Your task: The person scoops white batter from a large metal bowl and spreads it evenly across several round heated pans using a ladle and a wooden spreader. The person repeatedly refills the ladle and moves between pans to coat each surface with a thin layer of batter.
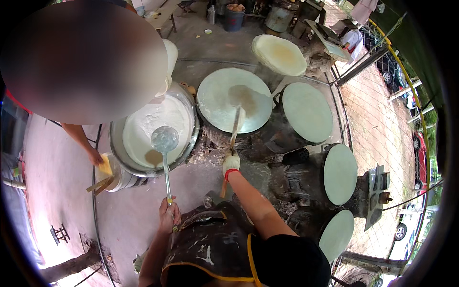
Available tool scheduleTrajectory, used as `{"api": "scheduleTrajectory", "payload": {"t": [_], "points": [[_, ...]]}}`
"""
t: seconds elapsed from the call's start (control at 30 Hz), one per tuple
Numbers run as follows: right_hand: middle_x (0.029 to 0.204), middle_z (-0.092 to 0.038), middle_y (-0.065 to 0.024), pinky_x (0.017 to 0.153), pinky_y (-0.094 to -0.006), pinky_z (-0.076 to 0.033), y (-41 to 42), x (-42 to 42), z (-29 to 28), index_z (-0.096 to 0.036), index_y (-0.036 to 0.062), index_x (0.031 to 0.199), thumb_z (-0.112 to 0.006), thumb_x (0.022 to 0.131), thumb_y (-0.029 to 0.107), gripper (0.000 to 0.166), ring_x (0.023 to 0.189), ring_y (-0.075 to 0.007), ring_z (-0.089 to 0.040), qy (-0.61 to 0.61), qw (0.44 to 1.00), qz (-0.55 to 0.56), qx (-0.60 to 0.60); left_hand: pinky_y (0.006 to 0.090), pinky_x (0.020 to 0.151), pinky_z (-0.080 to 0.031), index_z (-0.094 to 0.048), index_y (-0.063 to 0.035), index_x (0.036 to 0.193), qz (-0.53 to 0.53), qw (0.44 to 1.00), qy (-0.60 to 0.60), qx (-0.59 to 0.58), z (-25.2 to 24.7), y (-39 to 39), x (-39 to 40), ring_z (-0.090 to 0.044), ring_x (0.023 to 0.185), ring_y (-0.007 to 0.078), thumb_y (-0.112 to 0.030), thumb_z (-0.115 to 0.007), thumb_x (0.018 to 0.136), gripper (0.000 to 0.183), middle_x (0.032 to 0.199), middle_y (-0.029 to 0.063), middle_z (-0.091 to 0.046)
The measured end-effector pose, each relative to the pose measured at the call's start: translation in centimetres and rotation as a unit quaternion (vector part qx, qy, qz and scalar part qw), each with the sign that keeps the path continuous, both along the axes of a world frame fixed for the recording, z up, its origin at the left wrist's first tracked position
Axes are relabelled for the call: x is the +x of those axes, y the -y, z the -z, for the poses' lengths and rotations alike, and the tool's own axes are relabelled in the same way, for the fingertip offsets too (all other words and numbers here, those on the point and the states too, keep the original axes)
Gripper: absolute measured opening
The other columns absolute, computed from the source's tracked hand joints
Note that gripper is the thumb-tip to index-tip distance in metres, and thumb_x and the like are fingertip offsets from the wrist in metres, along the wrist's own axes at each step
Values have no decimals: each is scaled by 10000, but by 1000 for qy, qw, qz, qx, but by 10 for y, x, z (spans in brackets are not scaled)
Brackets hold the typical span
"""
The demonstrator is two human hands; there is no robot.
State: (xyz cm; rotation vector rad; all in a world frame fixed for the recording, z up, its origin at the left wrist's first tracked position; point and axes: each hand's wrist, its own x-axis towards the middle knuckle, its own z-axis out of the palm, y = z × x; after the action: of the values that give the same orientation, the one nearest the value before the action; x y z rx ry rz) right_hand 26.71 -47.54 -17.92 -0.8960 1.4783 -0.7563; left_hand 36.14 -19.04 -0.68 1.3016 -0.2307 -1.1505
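Note:
My left hand (169, 214) is bare and grips the handle of a long metal ladle (164, 139). The ladle's round bowl is above a large metal basin (195, 133) of thick white liquid (157, 111). A pale work glove covers my right hand (231, 163), which is closed around a flat wooden stick (235, 126). The stick's far end reaches over a round pale cooking surface (212, 94) on a stove. A darker patch (241, 96) lies on that surface near the stick's tip; I cannot tell whether it is shadow or wetness.
Several stoves with round pale tops curve along my right, including a near one (307, 112). A pale oval lid or tray (281, 54) stands beyond. At left, another person's hand (96, 158) holds something yellow by a bucket (118, 175) with wooden sticks. A wire fence (362, 107) borders the right.

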Motion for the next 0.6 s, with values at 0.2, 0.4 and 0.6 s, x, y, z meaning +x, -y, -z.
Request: {"api": "scheduleTrajectory", "payload": {"t": [0.2, 0.4, 0.6], "points": [[750, -587, -67, 547, -296, -410, 18, -56, 82, -564, 26, 1094, -474, 923, 253, 298, 578, -142, -491, -168, 965, -165, -114, 224, 315, -300, -385, -49, 1132, 19, 993, -102, -54, -5, 7, -12, -319, 343, 79, -126, -424, 933, 217, 577, 12, -376], [781, -623, -183, 638, -384, -458, 44, -91, 33, -597, 32, 1039, -506, 891, 356, 368, 680, -314, -588, -80, 958, -274, -24, 221, 303, -271, -398, -76, 1079, 44, 998, -29, -35, -10, 38, -33, -293, 329, 69, -60, -449, 877, 209, 575, -5, -348], [751, -613, -164, 635, -366, -444, 86, -174, 48, -584, -12, 1011, -512, 885, 351, 390, 675, -264, -578, -106, 975, -191, -37, 222, 305, -249, -424, -91, 1095, 41, 996, -62, -47, -13, 82, -72, -290, 334, 75, -98, -469, 883, 217, 607, -2, -346]]}}
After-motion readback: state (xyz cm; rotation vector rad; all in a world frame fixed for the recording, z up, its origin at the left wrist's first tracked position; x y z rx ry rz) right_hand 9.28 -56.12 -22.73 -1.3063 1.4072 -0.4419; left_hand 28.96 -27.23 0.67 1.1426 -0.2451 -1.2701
